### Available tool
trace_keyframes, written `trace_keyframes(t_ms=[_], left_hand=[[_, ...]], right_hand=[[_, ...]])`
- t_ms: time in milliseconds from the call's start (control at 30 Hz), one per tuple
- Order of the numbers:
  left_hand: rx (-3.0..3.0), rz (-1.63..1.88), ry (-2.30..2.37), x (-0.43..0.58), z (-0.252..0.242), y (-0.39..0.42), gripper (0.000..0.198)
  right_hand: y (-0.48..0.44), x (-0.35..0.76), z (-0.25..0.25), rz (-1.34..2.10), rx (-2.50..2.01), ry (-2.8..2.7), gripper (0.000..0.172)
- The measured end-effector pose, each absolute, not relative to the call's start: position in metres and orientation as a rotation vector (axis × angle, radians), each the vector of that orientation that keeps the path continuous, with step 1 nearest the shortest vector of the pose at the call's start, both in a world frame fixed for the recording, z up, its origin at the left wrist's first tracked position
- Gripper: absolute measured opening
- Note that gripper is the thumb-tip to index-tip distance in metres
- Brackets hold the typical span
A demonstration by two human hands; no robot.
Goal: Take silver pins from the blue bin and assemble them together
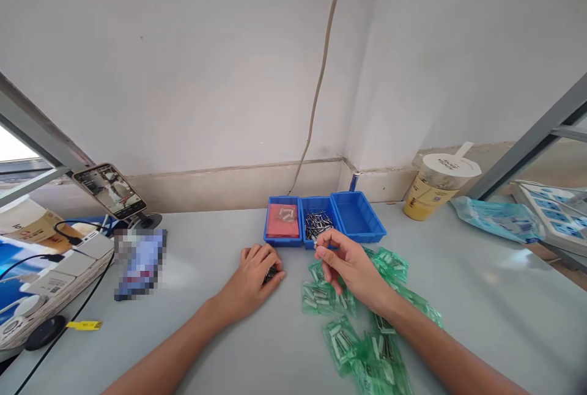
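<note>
Screws fill the middle blue bin (318, 224). The left blue bin (283, 241) holds a red packet (279, 227) with a small clear bag on top. My left hand (257, 274) rests on the table, its fingers curled round a small bunch of dark screws (270, 273). Just in front of the middle bin, my right hand (342, 260) is raised with thumb and forefinger pinched together; what lies between them is too small to make out. Several green bags (342, 341) with screws and pale plugs lie below and beside my right hand.
To the right of the middle bin stands a third blue bin (358, 214). A drink cup (433, 187) and a blue plastic packet (499, 219) are at the back right. On the left are a phone (110, 190) on a stand, cables, a black mouse-like object (44, 332) and a yellow tag (85, 325).
</note>
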State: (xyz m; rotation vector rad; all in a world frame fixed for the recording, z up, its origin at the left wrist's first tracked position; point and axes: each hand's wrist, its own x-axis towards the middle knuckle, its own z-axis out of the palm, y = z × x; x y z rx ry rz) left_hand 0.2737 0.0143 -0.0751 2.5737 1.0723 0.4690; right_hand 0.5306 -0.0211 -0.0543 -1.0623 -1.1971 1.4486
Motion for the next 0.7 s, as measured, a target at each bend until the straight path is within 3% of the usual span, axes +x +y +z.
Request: trace_keyframes(t_ms=[300,700], left_hand=[[2.608,0.493,1.176,0.279,-0.074,0.009,0.009],[2.665,0.523,1.293,0.283,-0.072,0.001,0.011]], right_hand=[[-0.027,0.533,-0.049,1.776,-0.744,-0.784,0.034],[-0.041,0.527,-0.056,1.566,-0.925,-1.014,0.042]])
